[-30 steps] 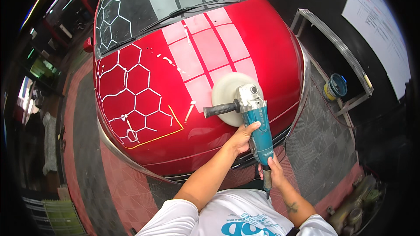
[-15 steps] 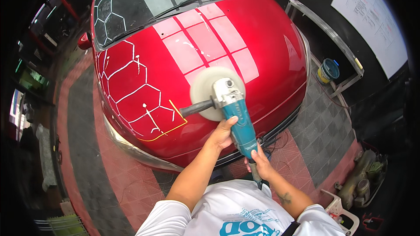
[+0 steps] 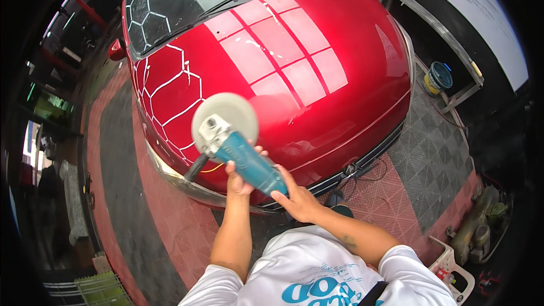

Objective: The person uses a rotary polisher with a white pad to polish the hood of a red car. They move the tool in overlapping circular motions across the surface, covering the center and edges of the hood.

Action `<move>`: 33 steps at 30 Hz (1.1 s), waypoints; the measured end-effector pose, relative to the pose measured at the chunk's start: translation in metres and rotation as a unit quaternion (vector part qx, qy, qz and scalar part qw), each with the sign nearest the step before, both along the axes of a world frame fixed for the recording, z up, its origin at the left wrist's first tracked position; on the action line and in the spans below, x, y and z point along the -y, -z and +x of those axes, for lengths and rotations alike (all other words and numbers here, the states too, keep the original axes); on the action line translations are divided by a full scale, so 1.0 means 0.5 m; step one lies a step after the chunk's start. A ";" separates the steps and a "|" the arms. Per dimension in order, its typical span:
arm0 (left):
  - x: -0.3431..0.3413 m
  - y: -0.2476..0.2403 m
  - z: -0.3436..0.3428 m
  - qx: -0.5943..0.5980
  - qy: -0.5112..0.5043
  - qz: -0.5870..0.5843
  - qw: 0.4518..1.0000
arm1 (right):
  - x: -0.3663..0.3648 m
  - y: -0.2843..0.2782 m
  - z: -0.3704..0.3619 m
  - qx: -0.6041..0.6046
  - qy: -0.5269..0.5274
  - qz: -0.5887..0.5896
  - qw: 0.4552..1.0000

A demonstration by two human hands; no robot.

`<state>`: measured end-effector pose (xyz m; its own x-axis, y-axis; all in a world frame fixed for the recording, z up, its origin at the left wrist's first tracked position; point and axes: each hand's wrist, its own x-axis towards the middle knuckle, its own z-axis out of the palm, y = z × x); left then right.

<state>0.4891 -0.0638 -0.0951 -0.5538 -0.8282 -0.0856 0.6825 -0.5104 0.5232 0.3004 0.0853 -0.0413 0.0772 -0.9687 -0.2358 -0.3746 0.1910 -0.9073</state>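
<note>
Both my hands grip a teal rotary polisher (image 3: 252, 164) with a silver head and a round whitish pad (image 3: 235, 110). My left hand (image 3: 242, 178) wraps the body from beneath, its fingers showing on the far side. Around the rear end of the body closes my right hand (image 3: 297, 197). The black side handle (image 3: 197, 167) sticks out at the left, with no hand on it. The pad is over the front left of a red car hood (image 3: 368, 68); whether it touches the paint I cannot tell. Several white smears (image 3: 246, 41) mark the hood's upper middle.
A blue and yellow bucket (image 3: 438, 77) stands beside a metal frame (image 3: 433, 37) right of the car. A cord (image 3: 374, 171) lies near the front bumper. At the lower right are a white plastic chair (image 3: 453, 266) and a greenish machine (image 3: 481, 224). The floor (image 3: 439, 175) has red and grey tiles.
The polisher has moved left across the hood, and its head has turned toward the upper left. Both hands have gone with it and keep their hold. The view has shifted slightly.
</note>
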 end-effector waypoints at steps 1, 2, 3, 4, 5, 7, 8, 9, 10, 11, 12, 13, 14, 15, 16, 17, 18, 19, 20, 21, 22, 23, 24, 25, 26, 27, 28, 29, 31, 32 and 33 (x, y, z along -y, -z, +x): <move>-0.009 -0.002 -0.029 0.001 0.022 -0.004 1.000 | -0.016 -0.012 -0.022 0.002 0.010 -0.005 1.000; -0.018 -0.006 -0.066 0.001 0.046 -0.006 0.999 | -0.033 -0.019 -0.047 0.010 0.027 0.011 1.000; -0.033 -0.012 -0.109 0.001 0.070 0.003 0.998 | -0.055 -0.019 -0.074 0.006 0.061 -0.012 0.998; -0.049 -0.023 -0.160 -0.005 0.096 0.004 0.995 | -0.077 -0.012 -0.108 0.001 0.091 -0.036 0.995; -0.060 -0.022 -0.213 0.008 0.134 0.011 0.991 | -0.103 0.013 -0.144 -0.011 0.125 -0.040 0.991; -0.078 -0.015 -0.287 0.063 0.201 0.038 0.977 | -0.155 0.066 -0.213 -0.003 0.172 -0.041 0.984; -0.092 -0.036 -0.316 0.139 0.215 0.031 0.966 | -0.171 0.083 -0.248 0.009 0.194 -0.039 0.980; -0.104 -0.058 -0.335 0.372 0.177 -0.002 0.911 | -0.179 0.077 -0.274 0.038 0.204 -0.026 0.978; -0.109 -0.069 -0.334 0.525 0.151 -0.126 0.828 | -0.188 0.058 -0.292 0.066 0.215 -0.010 0.974; -0.114 -0.124 -0.314 0.594 0.035 -0.300 0.746 | -0.194 0.034 -0.306 0.065 0.227 0.014 0.972; -0.118 -0.197 -0.287 0.629 -0.081 -0.462 0.621 | -0.199 0.024 -0.317 0.063 0.240 0.035 0.968; -0.098 -0.253 -0.270 0.594 -0.223 -0.560 0.533 | -0.218 0.061 -0.333 0.035 0.241 0.024 0.970; -0.065 -0.290 -0.242 0.581 -0.259 -0.605 0.478 | -0.214 0.044 -0.321 0.079 0.249 0.057 0.964; -0.040 -0.337 -0.219 0.631 -0.235 -0.600 0.432 | -0.201 0.005 -0.307 0.120 0.254 0.091 0.955; -0.014 -0.346 -0.200 0.650 -0.217 -0.605 0.405 | -0.196 -0.023 -0.291 0.159 0.258 0.123 0.945; 0.023 -0.334 -0.183 0.670 -0.208 -0.617 0.357 | -0.179 -0.031 -0.262 0.197 0.270 0.088 0.938; 0.058 -0.321 -0.163 0.687 -0.199 -0.627 0.309 | -0.160 -0.053 -0.237 0.197 0.259 0.080 0.942; 0.094 -0.331 -0.144 0.724 -0.092 -0.589 0.346 | -0.135 -0.076 -0.212 0.199 0.251 0.071 0.945; 0.128 -0.345 -0.118 0.749 0.019 -0.545 0.375 | -0.111 -0.087 -0.187 0.203 0.245 0.061 0.946; 0.152 -0.373 -0.094 0.770 0.065 -0.513 0.373 | -0.095 -0.077 -0.166 0.200 0.238 0.070 0.948; 0.176 -0.377 -0.054 0.773 0.068 -0.517 0.363 | -0.076 -0.077 -0.135 0.190 0.228 0.073 0.952; 0.189 -0.367 -0.008 0.769 0.065 -0.526 0.358 | -0.059 -0.080 -0.098 0.180 0.216 0.078 0.956; 0.208 -0.357 0.041 0.765 0.059 -0.537 0.351 | -0.037 -0.084 -0.064 0.170 0.204 0.081 0.961; 0.221 -0.342 0.098 0.764 0.057 -0.508 0.393 | -0.020 -0.092 -0.030 0.158 0.177 0.119 0.964; 0.223 -0.323 0.159 0.761 0.058 -0.478 0.435 | -0.008 -0.068 0.019 0.141 0.161 0.062 0.975; 0.224 -0.311 0.217 0.753 0.062 -0.447 0.479 | 0.005 -0.028 0.069 0.118 0.148 0.008 0.982; 0.222 -0.306 0.284 0.725 0.063 -0.391 0.564 | 0.011 -0.007 0.113 0.090 0.130 -0.040 0.987; 0.220 -0.303 0.351 0.733 0.056 -0.376 0.564 | 0.022 -0.018 0.163 0.081 0.113 -0.008 0.990; 0.208 -0.281 0.461 0.719 0.018 -0.314 0.620 | 0.042 -0.023 0.270 0.079 0.096 0.028 0.992; 0.200 -0.278 0.520 0.729 -0.002 -0.311 0.610 | 0.055 -0.041 0.317 0.077 0.080 0.047 0.993; 0.198 -0.273 0.571 0.737 -0.023 -0.312 0.600 | 0.071 -0.049 0.358 0.086 0.068 0.062 0.992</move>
<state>0.7745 -0.1625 0.0415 -0.2325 -0.9651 -0.1201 -0.7493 0.0990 0.6548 0.4795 0.0500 -0.0170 -0.0027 -0.9374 -0.3481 -0.1786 0.3430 -0.9222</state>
